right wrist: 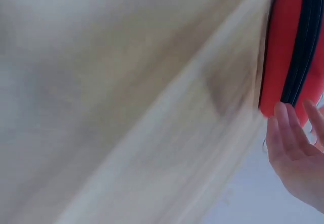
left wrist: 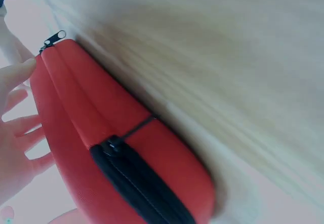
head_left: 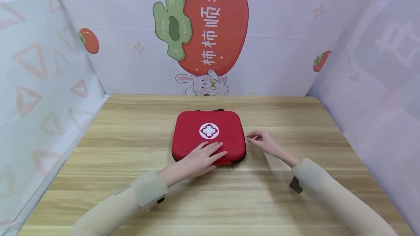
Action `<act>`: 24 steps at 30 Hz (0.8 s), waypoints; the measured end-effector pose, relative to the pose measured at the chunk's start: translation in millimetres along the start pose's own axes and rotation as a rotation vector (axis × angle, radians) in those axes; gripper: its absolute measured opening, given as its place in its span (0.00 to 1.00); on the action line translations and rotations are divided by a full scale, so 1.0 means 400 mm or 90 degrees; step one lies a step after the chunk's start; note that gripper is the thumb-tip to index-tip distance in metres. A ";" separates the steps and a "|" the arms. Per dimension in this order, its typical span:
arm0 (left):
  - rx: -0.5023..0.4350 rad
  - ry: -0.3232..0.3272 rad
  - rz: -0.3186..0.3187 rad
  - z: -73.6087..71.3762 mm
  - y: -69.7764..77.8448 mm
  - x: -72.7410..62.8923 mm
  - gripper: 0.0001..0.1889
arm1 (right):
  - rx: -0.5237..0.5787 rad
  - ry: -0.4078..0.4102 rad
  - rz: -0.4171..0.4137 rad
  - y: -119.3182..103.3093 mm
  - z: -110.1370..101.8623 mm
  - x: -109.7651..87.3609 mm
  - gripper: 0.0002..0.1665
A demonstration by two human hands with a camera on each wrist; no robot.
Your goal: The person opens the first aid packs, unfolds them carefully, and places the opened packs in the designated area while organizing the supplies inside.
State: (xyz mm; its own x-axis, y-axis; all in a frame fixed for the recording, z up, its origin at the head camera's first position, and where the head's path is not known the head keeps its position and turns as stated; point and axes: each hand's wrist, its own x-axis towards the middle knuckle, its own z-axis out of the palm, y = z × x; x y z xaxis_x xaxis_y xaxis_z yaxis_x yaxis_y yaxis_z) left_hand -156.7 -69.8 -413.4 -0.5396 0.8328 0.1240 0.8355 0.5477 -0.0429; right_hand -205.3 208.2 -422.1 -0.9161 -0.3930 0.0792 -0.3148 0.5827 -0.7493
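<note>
A red zippered first-aid case with a white cross emblem lies closed on the wooden table. My left hand rests on the lid's front part, fingers spread. In the left wrist view, the case's front side shows a black zipper, a zipper pull and another pull at the far corner. Just beside the case's right edge is my right hand, fingers slightly bent. From the right wrist, its fingertips appear right at the end of the black zipper band, with the thumb apart from the fingers.
The wooden table extends around the case on all sides. White printed cloth stands behind it and along both sides. A black handle part shows at the case's back edge.
</note>
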 end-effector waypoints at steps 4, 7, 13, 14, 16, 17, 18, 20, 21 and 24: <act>0.001 0.028 -0.012 0.013 -0.010 -0.032 0.36 | 0.008 -0.016 0.044 0.005 -0.008 0.051 0.24; 0.003 0.045 -0.015 0.019 -0.018 -0.052 0.36 | 0.030 -0.029 0.074 0.003 -0.005 0.090 0.31; 0.007 0.066 -0.012 0.023 -0.024 -0.069 0.36 | 0.050 -0.048 0.085 0.014 0.005 0.156 0.39; 0.010 0.069 -0.012 0.023 -0.025 -0.071 0.36 | 0.054 -0.053 0.084 0.016 0.006 0.165 0.40; 0.014 0.080 -0.008 0.025 -0.025 -0.074 0.35 | 0.066 -0.068 0.083 0.019 0.009 0.178 0.41; 0.018 0.085 -0.005 0.026 -0.026 -0.075 0.35 | 0.076 -0.077 0.082 0.020 0.010 0.183 0.41; 0.018 0.089 -0.005 0.027 -0.026 -0.076 0.35 | 0.085 -0.086 0.083 0.022 0.012 0.187 0.40; 0.017 0.092 -0.008 0.030 -0.029 -0.077 0.35 | 0.106 -0.100 0.084 0.023 0.012 0.192 0.39; 0.019 0.092 -0.010 0.031 -0.030 -0.078 0.36 | 0.114 -0.104 0.085 0.022 0.012 0.194 0.38; 0.024 0.094 -0.016 0.033 -0.036 -0.080 0.36 | 0.127 -0.112 0.088 0.020 0.011 0.201 0.37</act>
State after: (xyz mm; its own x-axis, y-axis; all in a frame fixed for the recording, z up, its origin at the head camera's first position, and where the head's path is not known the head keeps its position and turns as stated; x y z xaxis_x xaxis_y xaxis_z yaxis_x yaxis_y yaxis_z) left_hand -153.0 -103.2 -430.0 -0.5366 0.7995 0.2699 0.8161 0.5731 -0.0749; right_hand -280.4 178.2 -424.7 -0.8842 -0.4473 -0.1348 -0.1192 0.4950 -0.8607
